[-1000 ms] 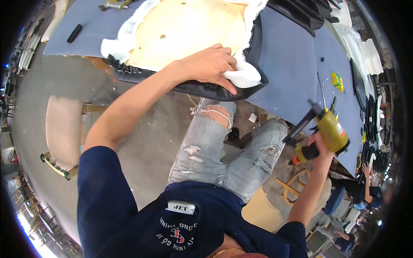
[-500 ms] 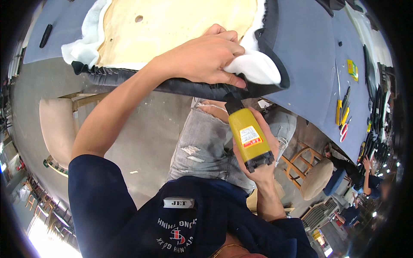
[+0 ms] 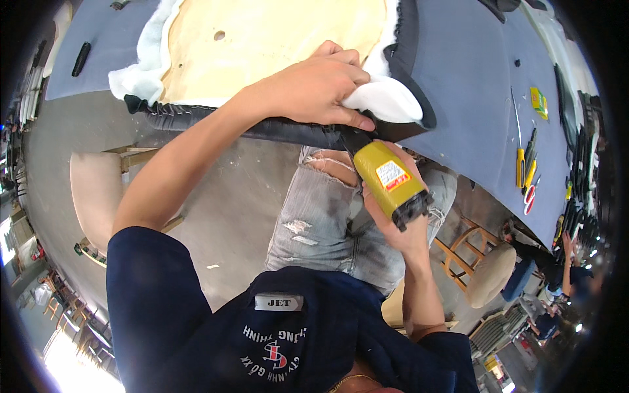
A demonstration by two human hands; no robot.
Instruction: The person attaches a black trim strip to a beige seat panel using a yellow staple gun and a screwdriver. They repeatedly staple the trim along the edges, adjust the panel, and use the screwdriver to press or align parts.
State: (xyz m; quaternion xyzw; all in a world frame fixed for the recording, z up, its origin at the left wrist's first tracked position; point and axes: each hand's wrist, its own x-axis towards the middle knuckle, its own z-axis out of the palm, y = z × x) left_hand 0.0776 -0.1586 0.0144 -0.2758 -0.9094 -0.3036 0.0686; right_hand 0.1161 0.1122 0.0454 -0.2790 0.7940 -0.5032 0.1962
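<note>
A pale wooden panel [image 3: 262, 39] with a round hole lies in front of me, edged with white padding [image 3: 393, 98] and a black cover [image 3: 285, 132] folded up around it. My left hand [image 3: 318, 88] rests over the near right corner, fingers curled on the panel, its thumb pinching the cover's edge. In my right hand [image 3: 409, 237] is a yellow staple gun [image 3: 386, 173]. Its black nose reaches the cover edge beside my left thumb. The padding and cover flare out loosely at that corner.
On the grey-blue covered table [image 3: 458, 85] at the right lie yellow-handled screwdrivers [image 3: 521, 167], scissors [image 3: 529, 200] and a small yellow-green box [image 3: 538, 103]. A black cylindrical object [image 3: 81, 59] lies at the left. Chairs with beige seats [image 3: 95, 190] stand on both sides. Other people are far right.
The staple gun has risen slightly and tilted, its nose now closer in against the cover edge by my left thumb. My left hand keeps its hold at the corner.
</note>
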